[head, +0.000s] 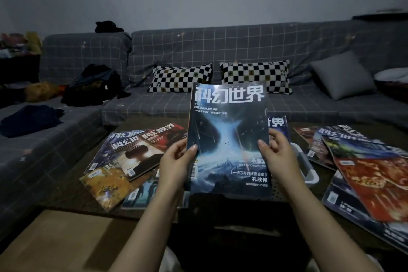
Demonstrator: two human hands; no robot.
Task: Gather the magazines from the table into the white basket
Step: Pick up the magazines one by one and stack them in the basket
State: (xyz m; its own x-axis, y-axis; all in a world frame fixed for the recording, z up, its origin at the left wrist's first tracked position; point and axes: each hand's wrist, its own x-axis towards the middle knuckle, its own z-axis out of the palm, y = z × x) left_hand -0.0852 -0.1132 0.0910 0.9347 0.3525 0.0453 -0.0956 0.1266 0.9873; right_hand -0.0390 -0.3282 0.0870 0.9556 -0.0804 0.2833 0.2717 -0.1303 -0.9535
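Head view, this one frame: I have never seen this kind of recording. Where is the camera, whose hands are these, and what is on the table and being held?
There is no machine here. A person wears a wide-angle camera on the head, looking forward and down, so the two bare arms at the bottom are their own. The left hand and right hand each grip a side edge of a blue magazine, held up and tilted toward the camera. Under it sits the white basket, mostly hidden; another magazine shows just behind the held one. On the dark table, a left pile and a right pile of magazines lie fanned and overlapping. Behind the table is a grey checked sofa with two chequered pillows, a grey cushion and dark clothes.
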